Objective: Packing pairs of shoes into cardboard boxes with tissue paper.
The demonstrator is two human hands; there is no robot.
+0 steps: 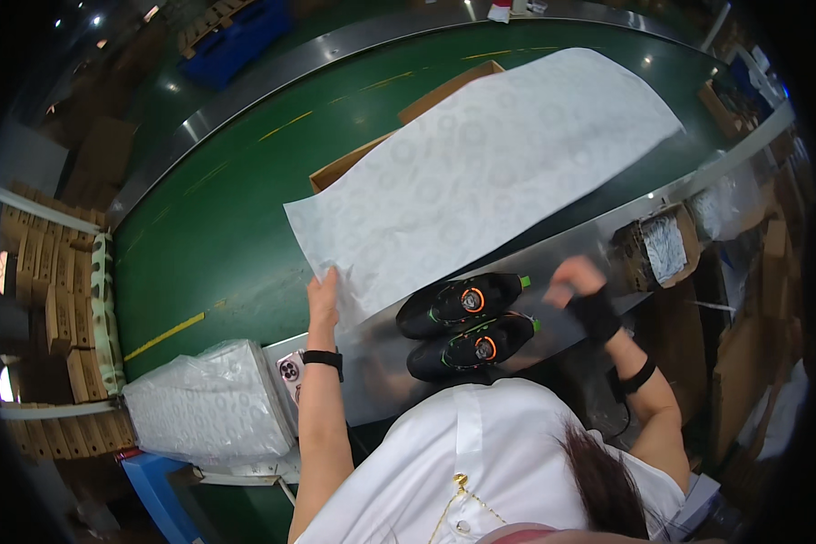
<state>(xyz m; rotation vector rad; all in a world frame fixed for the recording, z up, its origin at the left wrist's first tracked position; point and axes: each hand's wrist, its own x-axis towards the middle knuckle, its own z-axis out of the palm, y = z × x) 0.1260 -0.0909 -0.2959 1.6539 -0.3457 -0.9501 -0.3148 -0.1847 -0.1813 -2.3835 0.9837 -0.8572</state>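
Note:
My left hand (325,295) is closed on the near left corner of a large white sheet of wrapping paper (490,163), which has faint printed rings. The sheet stretches away to the far right and lies over an open brown cardboard box (449,94), hiding most of it. In front of me, a pair of black shoes (467,304) with orange-ringed dials and green heel tabs rests side by side on the metal ledge. My right hand (576,279), in a black wrist support, hovers just right of the heel tabs. Motion blurs its fingers.
A green conveyor belt (236,263) runs beyond the metal ledge (372,390). At the left are a plastic-wrapped stack of paper (208,399), a phone (290,370) and shelved brown boxes (54,272). A carton (689,238) holding white packets stands at the right.

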